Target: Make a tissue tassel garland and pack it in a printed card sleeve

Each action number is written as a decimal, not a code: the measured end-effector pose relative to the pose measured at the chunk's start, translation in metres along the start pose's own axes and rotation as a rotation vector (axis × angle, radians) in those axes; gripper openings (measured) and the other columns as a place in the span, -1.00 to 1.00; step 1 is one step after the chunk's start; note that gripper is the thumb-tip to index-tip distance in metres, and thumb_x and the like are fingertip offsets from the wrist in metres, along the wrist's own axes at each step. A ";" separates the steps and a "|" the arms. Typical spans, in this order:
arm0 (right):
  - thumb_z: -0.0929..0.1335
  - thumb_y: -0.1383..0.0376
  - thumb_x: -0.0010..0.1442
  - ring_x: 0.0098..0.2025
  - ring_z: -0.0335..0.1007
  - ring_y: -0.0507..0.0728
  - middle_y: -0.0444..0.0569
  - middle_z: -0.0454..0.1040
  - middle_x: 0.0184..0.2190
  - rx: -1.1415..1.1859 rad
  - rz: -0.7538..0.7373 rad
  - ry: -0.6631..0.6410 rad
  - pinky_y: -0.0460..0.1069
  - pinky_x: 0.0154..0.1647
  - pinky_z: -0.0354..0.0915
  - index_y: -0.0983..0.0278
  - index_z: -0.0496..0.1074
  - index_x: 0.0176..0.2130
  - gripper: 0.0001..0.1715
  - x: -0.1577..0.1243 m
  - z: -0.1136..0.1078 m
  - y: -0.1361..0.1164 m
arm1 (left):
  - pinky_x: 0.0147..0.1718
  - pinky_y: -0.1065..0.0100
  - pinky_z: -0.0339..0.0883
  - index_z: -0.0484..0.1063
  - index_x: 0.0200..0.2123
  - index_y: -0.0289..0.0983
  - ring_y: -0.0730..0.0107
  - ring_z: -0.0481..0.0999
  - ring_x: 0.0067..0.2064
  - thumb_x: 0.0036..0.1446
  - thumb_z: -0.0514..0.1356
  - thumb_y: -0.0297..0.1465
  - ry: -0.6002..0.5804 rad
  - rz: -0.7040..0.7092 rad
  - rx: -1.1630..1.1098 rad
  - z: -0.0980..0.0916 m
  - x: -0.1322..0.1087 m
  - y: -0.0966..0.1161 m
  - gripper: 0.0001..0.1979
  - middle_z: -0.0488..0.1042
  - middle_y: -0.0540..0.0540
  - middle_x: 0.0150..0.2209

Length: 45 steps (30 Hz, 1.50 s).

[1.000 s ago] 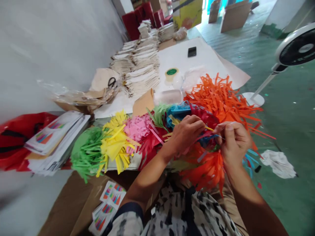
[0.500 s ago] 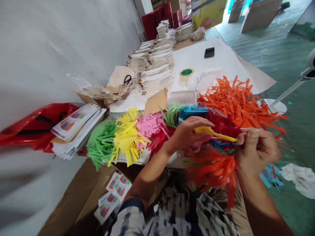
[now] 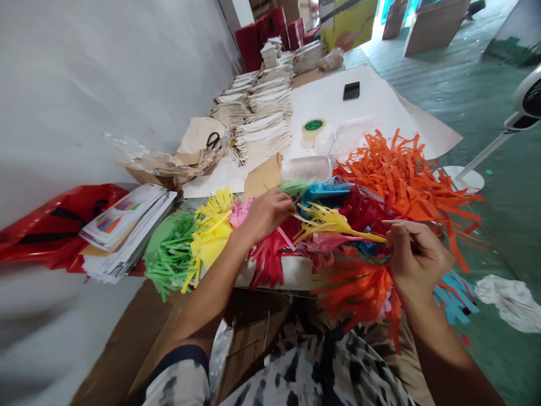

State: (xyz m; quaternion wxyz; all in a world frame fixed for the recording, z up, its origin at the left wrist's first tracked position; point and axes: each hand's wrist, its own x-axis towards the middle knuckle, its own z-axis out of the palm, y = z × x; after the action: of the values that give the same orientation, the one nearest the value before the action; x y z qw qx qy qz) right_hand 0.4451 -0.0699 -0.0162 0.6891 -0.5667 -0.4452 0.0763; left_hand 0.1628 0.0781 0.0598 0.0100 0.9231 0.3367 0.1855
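My right hand (image 3: 418,256) pinches the twisted end of a yellow paper tassel (image 3: 327,220), whose cut strips fan out to the left. Below it hangs an orange tassel (image 3: 359,287) on what looks like the same strand, with pink and blue ones partly behind. My left hand (image 3: 270,213) is closed, fingers curled, over the pink paper tassels (image 3: 240,211) and beside the light green tassels (image 3: 298,187). What its fingertips hold, if anything, is hidden. Along the table edge lie green tassels (image 3: 171,248), yellow tassels (image 3: 207,242) and red tassels (image 3: 270,254).
A loose orange pile (image 3: 401,169) is at the right, near a white stand fan (image 3: 502,138). Farther back are a tape roll (image 3: 313,127), a phone (image 3: 351,91), scissors (image 3: 212,141) and paper stacks (image 3: 264,132). Printed sheets (image 3: 127,225) lie on a red bag (image 3: 54,220) at left.
My left hand has moved left, away from the yellow tassel, to the pink and light green piles. The yellow strips now spread freely. My right hand keeps its pinch.
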 end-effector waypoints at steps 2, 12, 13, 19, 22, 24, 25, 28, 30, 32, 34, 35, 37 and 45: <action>0.45 0.16 0.38 -0.52 0.37 0.04 -0.11 0.51 -0.51 0.008 0.009 -0.023 -0.02 -0.48 0.23 0.21 0.69 -0.18 -0.79 0.000 0.000 0.000 | -0.31 0.35 0.34 0.63 -0.22 -0.19 0.37 0.49 -0.32 0.28 0.34 -0.34 0.143 -0.122 -0.128 -0.017 0.008 -0.013 -0.93 0.62 -0.02 -0.32; 0.43 0.11 0.41 -0.50 0.31 0.01 -0.18 0.46 -0.52 0.027 0.077 -0.060 -0.07 -0.46 0.20 0.22 0.66 -0.16 -0.74 0.002 0.003 -0.001 | -0.45 0.38 0.37 0.50 -0.17 -0.16 0.49 0.48 -0.44 0.24 0.41 -0.22 0.460 -0.089 -0.519 -0.027 0.071 0.048 -0.79 0.59 0.03 -0.34; 0.43 0.10 0.40 -0.50 0.31 0.01 -0.18 0.46 -0.52 0.021 0.084 -0.061 -0.07 -0.46 0.21 0.22 0.66 -0.16 -0.73 0.002 0.003 -0.001 | -0.41 0.37 0.40 0.53 -0.23 -0.18 0.50 0.49 -0.43 0.27 0.39 -0.25 0.334 -0.031 -0.522 -0.017 0.071 0.065 -0.84 0.60 0.03 -0.35; 0.45 0.12 0.38 -0.55 0.32 0.01 -0.21 0.46 -0.56 0.014 0.080 -0.061 -0.06 -0.47 0.24 0.20 0.67 -0.16 -0.76 0.002 0.003 -0.001 | -0.30 0.40 0.38 0.60 -0.26 -0.23 0.48 0.52 -0.36 0.33 0.32 -0.28 -0.031 0.008 -0.693 0.040 0.062 0.115 -0.84 0.63 0.02 -0.35; 0.46 0.12 0.38 -0.55 0.35 0.01 -0.21 0.49 -0.55 0.021 0.094 -0.068 -0.06 -0.47 0.27 0.18 0.68 -0.12 -0.77 0.003 0.003 -0.002 | -0.37 0.43 0.33 0.61 -0.25 -0.25 0.49 0.48 -0.39 0.33 0.32 -0.21 -0.079 -0.053 -0.806 0.050 0.057 0.112 -0.78 0.61 0.02 -0.37; 0.46 0.12 0.37 -0.53 0.37 0.01 -0.21 0.51 -0.53 0.031 0.100 -0.086 -0.07 -0.46 0.29 0.16 0.68 -0.11 -0.78 0.004 0.003 -0.003 | -0.40 0.43 0.32 0.62 -0.23 -0.26 0.48 0.48 -0.39 0.33 0.31 -0.18 -0.104 -0.058 -0.862 0.051 0.055 0.110 -0.75 0.62 -0.01 -0.36; 0.47 0.12 0.36 -0.53 0.37 0.01 -0.21 0.51 -0.52 0.039 0.101 -0.095 -0.07 -0.46 0.29 0.16 0.68 -0.12 -0.79 0.004 0.003 -0.003 | -0.40 0.43 0.32 0.62 -0.21 -0.26 0.48 0.49 -0.39 0.34 0.31 -0.18 -0.117 -0.055 -0.889 0.051 0.054 0.109 -0.75 0.62 -0.02 -0.35; 0.47 0.10 0.36 -0.53 0.36 0.01 -0.21 0.48 -0.54 0.072 0.120 -0.109 -0.07 -0.47 0.27 0.19 0.65 -0.20 -0.77 0.004 0.004 -0.004 | -0.40 0.45 0.33 0.59 -0.05 -0.23 0.50 0.51 -0.41 0.31 0.35 -0.22 -0.105 -0.063 -0.940 0.052 0.051 0.111 -0.76 0.64 0.00 -0.35; 0.46 0.08 0.37 -0.54 0.33 0.00 -0.21 0.45 -0.56 0.092 0.136 -0.101 -0.08 -0.49 0.23 0.22 0.62 -0.24 -0.73 0.003 0.005 -0.004 | -0.41 0.46 0.32 0.54 0.01 -0.21 0.52 0.51 -0.43 0.25 0.42 -0.25 -0.051 -0.075 -0.927 0.054 0.049 0.114 -0.68 0.66 0.02 -0.35; 0.45 0.07 0.38 -0.54 0.30 -0.01 -0.22 0.43 -0.57 0.097 0.145 -0.086 -0.08 -0.50 0.20 0.23 0.60 -0.26 -0.70 0.002 0.006 -0.005 | -0.40 0.47 0.33 0.54 -0.03 -0.20 0.53 0.53 -0.43 0.21 0.45 -0.27 -0.002 -0.078 -0.895 0.056 0.046 0.116 -0.68 0.67 0.02 -0.32; 0.45 0.05 0.38 -0.54 0.28 -0.01 -0.22 0.42 -0.57 0.083 0.147 -0.081 -0.08 -0.50 0.19 0.23 0.60 -0.27 -0.68 0.002 0.007 -0.005 | -0.39 0.47 0.35 0.55 -0.08 -0.21 0.50 0.57 -0.39 0.21 0.45 -0.28 0.018 -0.074 -0.878 0.058 0.044 0.118 -0.74 0.68 0.01 -0.30; 0.45 0.04 0.38 -0.54 0.28 -0.01 -0.22 0.41 -0.57 0.073 0.148 -0.081 -0.08 -0.50 0.20 0.24 0.59 -0.26 -0.67 0.001 0.007 -0.005 | -0.38 0.47 0.36 0.56 -0.09 -0.21 0.49 0.59 -0.37 0.23 0.44 -0.29 0.024 -0.074 -0.877 0.059 0.044 0.119 -0.77 0.67 0.00 -0.30; 0.44 0.02 0.38 -0.54 0.27 0.00 -0.21 0.41 -0.57 0.058 0.149 -0.083 -0.07 -0.49 0.19 0.24 0.59 -0.26 -0.65 0.001 0.007 -0.004 | -0.38 0.47 0.37 0.56 -0.09 -0.20 0.48 0.60 -0.35 0.25 0.41 -0.30 0.041 -0.070 -0.865 0.060 0.043 0.119 -0.79 0.66 0.00 -0.30; 0.43 0.03 0.39 -0.54 0.31 0.02 -0.20 0.44 -0.57 0.066 0.121 -0.099 -0.05 -0.49 0.22 0.22 0.59 -0.26 -0.67 0.000 0.006 -0.004 | -0.38 0.48 0.36 0.53 -0.08 -0.19 0.51 0.59 -0.32 0.27 0.39 -0.33 0.053 -0.065 -0.844 0.062 0.042 0.117 -0.82 0.63 0.03 -0.27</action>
State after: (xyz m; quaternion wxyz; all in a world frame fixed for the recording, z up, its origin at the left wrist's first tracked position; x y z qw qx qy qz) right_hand 0.4392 -0.0667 -0.0133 0.6784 -0.5653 -0.4409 0.1605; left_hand 0.2867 0.0204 0.0330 0.3841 0.8219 0.2605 0.3302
